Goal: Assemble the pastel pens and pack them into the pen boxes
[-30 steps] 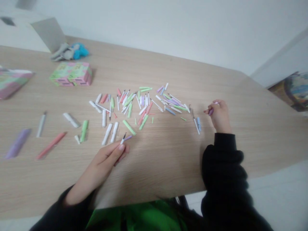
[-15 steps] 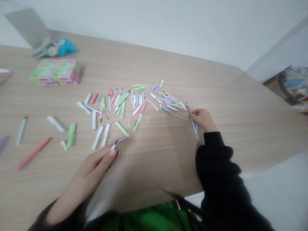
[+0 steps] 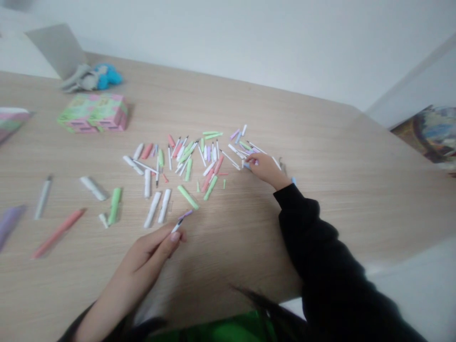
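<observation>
**In my left hand:** a slim white pen refill (image 3: 176, 226), dark tip pointing away from me, right there over the wood-grain worktop (image 3: 249, 266), with a little purple piece (image 3: 185, 214) lying just beside that tip.

**Left hand (image 3: 147, 254):** fingers and thumb together, clamped on that refill.

**Right hand (image 3: 266, 169):** reaching in at the right edge of the heap, fingertips (image 3: 250, 160) down among thin white sticks. They're close together, but I can't tell whether they've got hold of anything.

**The heap (image 3: 188, 159):** dozens of pen parts, white, green, pink, purple and pale blue, all jumbled together. No grouping by colour that I can see, so the sorting looks barely begun.

**Out to the left:** a pink barrel (image 3: 59, 232), a green barrel (image 3: 114, 205) and a white barrel (image 3: 93, 188) lie apart from the heap, well spaced.

**Further out:** a pink-and-green box (image 3: 92, 112) sits on the worktop, and beyond it a blue-and-grey plush toy (image 3: 103, 77).
</observation>
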`<state>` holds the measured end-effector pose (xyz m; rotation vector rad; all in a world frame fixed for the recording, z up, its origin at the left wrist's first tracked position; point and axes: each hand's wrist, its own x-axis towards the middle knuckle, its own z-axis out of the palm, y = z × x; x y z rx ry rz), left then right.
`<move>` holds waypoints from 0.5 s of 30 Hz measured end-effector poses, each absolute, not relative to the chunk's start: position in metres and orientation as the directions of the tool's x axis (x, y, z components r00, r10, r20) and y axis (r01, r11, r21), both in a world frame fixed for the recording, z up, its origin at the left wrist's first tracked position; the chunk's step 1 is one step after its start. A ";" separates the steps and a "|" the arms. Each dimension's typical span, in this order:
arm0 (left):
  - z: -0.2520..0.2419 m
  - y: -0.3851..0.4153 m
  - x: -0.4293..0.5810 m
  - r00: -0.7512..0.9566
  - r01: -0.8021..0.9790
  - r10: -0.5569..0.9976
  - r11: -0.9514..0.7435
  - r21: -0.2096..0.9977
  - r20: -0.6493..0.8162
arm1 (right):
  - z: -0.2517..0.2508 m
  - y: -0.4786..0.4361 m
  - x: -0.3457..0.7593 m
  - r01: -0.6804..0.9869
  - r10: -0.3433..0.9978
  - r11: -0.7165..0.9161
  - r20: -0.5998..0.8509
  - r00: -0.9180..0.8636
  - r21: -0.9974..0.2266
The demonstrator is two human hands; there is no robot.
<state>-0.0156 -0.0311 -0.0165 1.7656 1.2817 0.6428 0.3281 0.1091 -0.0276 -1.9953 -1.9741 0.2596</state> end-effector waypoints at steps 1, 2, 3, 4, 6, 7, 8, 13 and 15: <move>-0.017 -0.031 -0.017 0.338 0.505 0.938 -0.116 0.855 -0.072 | -0.027 0.116 0.330 0.939 0.995 -0.008 0.093 0.042 -0.343; -0.017 -0.032 -0.018 0.330 0.505 0.941 -0.109 0.856 -0.075 | -0.025 0.122 0.333 0.942 0.994 -0.025 0.094 0.060 -0.335; -0.017 -0.032 -0.020 0.320 0.508 0.944 -0.100 0.856 -0.080 | -0.024 0.127 0.337 0.944 0.992 -0.043 0.097 0.079 -0.328; -0.018 -0.033 -0.022 0.305 0.511 0.949 -0.089 0.855 -0.084 | -0.022 0.131 0.341 0.945 0.990 -0.060 0.100 0.096 -0.320; -0.020 -0.034 -0.025 0.271 0.510 0.959 -0.069 0.857 -0.084 | -0.019 0.138 0.349 0.948 0.988 -0.083 0.099 0.119 -0.308; -0.020 -0.035 -0.027 0.257 0.508 0.962 -0.057 0.860 -0.088 | -0.018 0.140 0.352 0.949 0.987 -0.090 0.097 0.125 -0.302; -0.021 -0.035 -0.028 0.239 0.503 0.967 -0.044 0.863 -0.090 | -0.016 0.143 0.354 0.950 0.987 -0.095 0.094 0.128 -0.296; -0.025 -0.040 -0.028 0.100 0.485 0.991 0.026 0.874 -0.085 | -0.011 0.167 0.349 0.960 0.992 -0.077 0.077 0.101 -0.269; -0.029 -0.042 -0.029 0.077 0.484 0.994 0.025 0.875 -0.071 | -0.007 0.184 0.345 0.965 0.994 -0.060 0.068 0.080 -0.255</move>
